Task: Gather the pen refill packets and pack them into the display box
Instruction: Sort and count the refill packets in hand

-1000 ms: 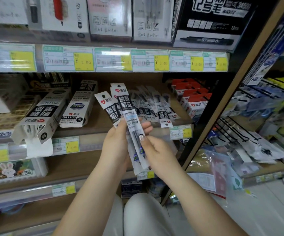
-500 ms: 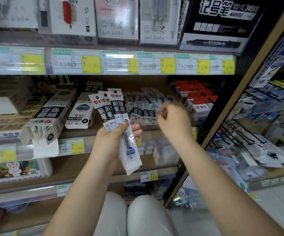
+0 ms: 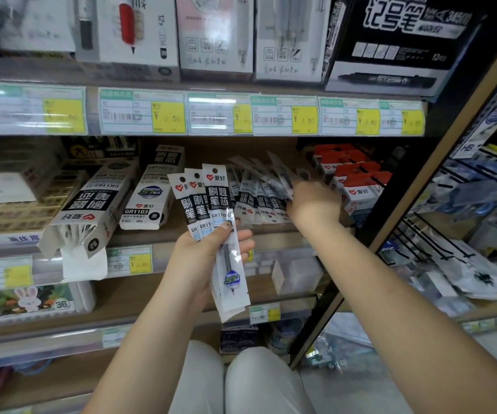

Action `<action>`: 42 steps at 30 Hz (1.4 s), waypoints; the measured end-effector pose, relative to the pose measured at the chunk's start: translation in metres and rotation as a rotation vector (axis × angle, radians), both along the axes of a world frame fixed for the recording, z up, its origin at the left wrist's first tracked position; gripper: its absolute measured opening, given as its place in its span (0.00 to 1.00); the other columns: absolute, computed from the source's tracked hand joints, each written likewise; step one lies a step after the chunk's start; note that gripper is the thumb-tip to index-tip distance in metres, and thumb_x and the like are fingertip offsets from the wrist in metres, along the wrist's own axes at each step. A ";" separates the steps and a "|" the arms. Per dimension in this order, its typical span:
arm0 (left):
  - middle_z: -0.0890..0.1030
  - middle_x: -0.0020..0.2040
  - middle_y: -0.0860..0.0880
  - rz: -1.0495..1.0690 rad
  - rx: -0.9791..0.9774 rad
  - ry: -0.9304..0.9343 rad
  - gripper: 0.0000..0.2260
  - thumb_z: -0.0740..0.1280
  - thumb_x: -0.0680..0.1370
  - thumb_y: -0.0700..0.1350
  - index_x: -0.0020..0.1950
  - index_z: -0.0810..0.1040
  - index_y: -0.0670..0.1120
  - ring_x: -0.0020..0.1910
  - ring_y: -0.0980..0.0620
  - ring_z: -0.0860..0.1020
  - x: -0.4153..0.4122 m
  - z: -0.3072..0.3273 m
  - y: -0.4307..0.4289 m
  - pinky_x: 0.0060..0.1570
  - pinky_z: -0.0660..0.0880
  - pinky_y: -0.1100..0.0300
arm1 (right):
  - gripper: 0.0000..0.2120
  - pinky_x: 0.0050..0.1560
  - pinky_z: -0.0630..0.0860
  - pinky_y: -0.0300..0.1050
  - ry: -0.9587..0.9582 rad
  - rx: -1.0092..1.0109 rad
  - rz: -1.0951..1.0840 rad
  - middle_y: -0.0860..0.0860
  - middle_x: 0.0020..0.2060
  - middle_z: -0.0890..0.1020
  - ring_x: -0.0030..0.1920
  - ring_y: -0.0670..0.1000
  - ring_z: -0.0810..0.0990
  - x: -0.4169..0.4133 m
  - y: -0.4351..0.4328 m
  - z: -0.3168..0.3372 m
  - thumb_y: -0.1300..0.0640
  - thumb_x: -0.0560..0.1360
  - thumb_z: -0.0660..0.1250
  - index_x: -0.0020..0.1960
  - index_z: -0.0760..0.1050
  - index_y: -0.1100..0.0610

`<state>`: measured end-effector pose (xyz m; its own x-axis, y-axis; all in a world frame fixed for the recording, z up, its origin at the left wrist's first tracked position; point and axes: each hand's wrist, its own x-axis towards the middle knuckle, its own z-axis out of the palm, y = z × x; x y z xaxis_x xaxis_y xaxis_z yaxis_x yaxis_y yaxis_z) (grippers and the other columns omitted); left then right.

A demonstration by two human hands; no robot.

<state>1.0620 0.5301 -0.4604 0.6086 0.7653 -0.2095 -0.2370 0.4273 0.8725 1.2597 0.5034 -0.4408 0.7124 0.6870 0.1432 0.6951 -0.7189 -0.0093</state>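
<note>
Plainly, we see the left hand [image 3: 199,255] gripping three fanned refill packets [image 3: 217,198], fingers [image 3: 245,234] curled round them; the right hand [image 3: 313,204] blurs into the loose packets [image 3: 259,198] on the shelf [image 3: 168,232], so we cannot tell its fingers' hold. The display box [image 3: 92,210] lies left, open.

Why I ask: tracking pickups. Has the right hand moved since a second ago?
Yes: the right hand went rightward from the held packets to loose packets beside the red boxes.
</note>
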 end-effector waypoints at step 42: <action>0.83 0.34 0.44 0.053 0.055 0.110 0.09 0.61 0.80 0.39 0.56 0.75 0.36 0.24 0.52 0.77 -0.038 -0.011 0.003 0.25 0.76 0.63 | 0.10 0.24 0.61 0.35 1.118 0.765 0.346 0.49 0.30 0.78 0.24 0.42 0.66 0.007 -0.078 0.046 0.66 0.78 0.60 0.42 0.75 0.57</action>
<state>1.0244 0.5333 -0.4716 0.5425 0.8079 -0.2301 -0.1593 0.3678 0.9161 1.2669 0.4257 -0.3951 0.5091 0.8601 0.0330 0.1980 -0.0797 -0.9770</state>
